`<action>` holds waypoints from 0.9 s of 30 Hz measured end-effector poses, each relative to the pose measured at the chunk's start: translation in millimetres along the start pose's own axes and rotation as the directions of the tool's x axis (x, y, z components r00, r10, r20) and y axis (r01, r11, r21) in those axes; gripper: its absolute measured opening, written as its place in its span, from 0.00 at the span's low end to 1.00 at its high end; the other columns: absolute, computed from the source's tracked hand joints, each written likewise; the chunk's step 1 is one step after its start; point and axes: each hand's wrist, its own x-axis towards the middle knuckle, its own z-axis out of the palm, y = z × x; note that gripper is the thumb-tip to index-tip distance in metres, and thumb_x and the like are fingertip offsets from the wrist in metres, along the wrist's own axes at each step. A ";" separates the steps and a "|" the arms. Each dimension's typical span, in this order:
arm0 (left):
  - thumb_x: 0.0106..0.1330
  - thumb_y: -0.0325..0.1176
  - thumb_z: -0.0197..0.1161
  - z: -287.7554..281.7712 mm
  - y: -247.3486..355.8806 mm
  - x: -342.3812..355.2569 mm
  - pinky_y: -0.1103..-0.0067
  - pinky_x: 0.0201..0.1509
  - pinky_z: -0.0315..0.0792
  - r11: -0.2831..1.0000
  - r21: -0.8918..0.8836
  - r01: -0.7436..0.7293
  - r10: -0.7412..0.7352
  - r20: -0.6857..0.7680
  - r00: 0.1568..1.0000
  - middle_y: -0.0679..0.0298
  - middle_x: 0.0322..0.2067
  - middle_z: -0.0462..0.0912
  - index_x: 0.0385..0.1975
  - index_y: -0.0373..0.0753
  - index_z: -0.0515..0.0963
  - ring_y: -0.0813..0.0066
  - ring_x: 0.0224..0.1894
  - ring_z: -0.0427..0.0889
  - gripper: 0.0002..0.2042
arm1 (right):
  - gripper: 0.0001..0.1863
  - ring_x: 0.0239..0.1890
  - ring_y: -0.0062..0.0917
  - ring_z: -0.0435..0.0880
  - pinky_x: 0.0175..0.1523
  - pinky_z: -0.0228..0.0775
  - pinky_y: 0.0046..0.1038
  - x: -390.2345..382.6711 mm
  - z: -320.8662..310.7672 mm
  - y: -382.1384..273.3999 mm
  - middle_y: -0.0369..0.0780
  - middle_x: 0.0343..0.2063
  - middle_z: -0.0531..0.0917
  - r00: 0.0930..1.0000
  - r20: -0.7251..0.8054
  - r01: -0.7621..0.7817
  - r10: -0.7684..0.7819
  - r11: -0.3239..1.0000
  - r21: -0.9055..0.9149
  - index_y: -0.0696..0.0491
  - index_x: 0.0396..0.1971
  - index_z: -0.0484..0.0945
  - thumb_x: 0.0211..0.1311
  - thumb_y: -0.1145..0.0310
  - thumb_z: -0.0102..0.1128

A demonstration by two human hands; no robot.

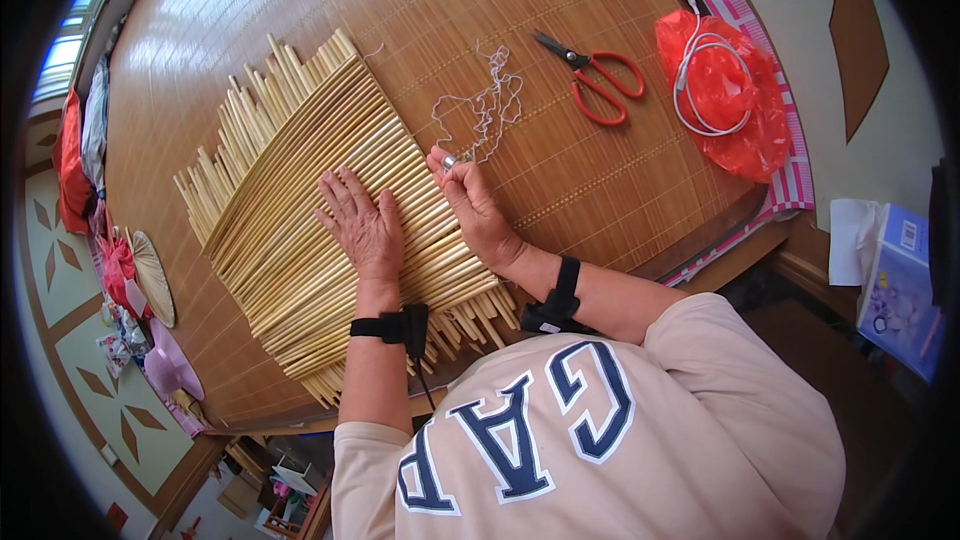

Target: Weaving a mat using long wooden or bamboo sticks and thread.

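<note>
A mat of thin, pale yellow stalks laid side by side (300, 190) lies on the table, fanning out toward the left, with uneven stalk ends at its far and near sides. My left hand (366, 228) rests flat on its middle, fingers stretched out. At the mat's right edge is my right hand (482, 212), its fingers curled in and a silver metal ring (449, 162) on one of them. What those fingers pinch is hidden. Loose white thread (490, 105) lies tangled just beyond the right hand. Scissors with red handles (598, 80) lie farther right, blades parted.
A brown bamboo mat (560, 175) covers the table. At the right edge sit a red plastic bag (740, 110) and a coiled white cable (683, 90) with its charger. A round fan (154, 275) and a pink hat (172, 362) are at the left edge.
</note>
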 end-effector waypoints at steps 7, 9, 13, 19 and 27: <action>0.65 0.50 0.42 1.3 7.3 1.4 0.58 0.67 0.30 0.999 -0.024 0.028 -0.028 -0.024 0.999 0.50 0.65 0.41 0.64 0.34 0.46 0.56 0.68 0.36 0.34 | 0.04 0.61 0.30 0.62 0.62 0.54 0.26 0.3 1.7 2.4 0.50 0.58 0.63 0.993 -0.060 0.097 -0.106 0.985 -0.142 0.57 0.37 0.62 0.67 0.73 0.40; 0.65 0.51 0.42 2.2 7.9 1.5 0.59 0.67 0.30 0.999 -0.025 0.030 -0.031 -0.044 0.999 0.50 0.65 0.41 0.63 0.33 0.47 0.57 0.68 0.36 0.34 | 0.04 0.65 0.33 0.53 0.67 0.45 0.32 2.0 -3.6 -0.7 0.49 0.61 0.55 1.000 0.015 -0.013 0.013 1.000 0.008 0.56 0.38 0.61 0.68 0.73 0.36; 0.65 0.52 0.41 3.1 4.2 -0.1 0.59 0.67 0.29 0.999 0.012 0.039 -0.039 -0.024 0.999 0.50 0.65 0.42 0.63 0.33 0.47 0.57 0.68 0.36 0.34 | 0.04 0.63 0.33 0.57 0.67 0.48 0.31 5.7 -19.7 -21.1 0.49 0.59 0.59 0.990 -0.121 -0.048 0.078 0.971 0.233 0.54 0.37 0.61 0.68 0.72 0.37; 0.64 0.53 0.40 3.8 3.2 1.0 0.60 0.67 0.28 0.999 -0.004 0.047 -0.047 -0.041 0.998 0.50 0.66 0.41 0.63 0.33 0.47 0.58 0.69 0.36 0.34 | 0.05 0.62 0.31 0.59 0.66 0.51 0.31 -27.5 -21.5 -26.4 0.48 0.58 0.60 0.990 -0.028 -0.136 0.139 0.988 0.071 0.54 0.39 0.62 0.68 0.70 0.37; 0.64 0.53 0.41 3.0 1.8 0.8 0.60 0.67 0.28 0.999 0.006 0.046 -0.045 -0.040 0.998 0.51 0.66 0.41 0.64 0.34 0.46 0.59 0.69 0.36 0.34 | 0.03 0.48 0.33 0.76 0.52 0.69 0.27 -41.4 -20.2 -44.7 0.49 0.44 0.75 0.988 0.091 0.152 -0.122 0.832 -0.534 0.58 0.33 0.68 0.60 0.75 0.49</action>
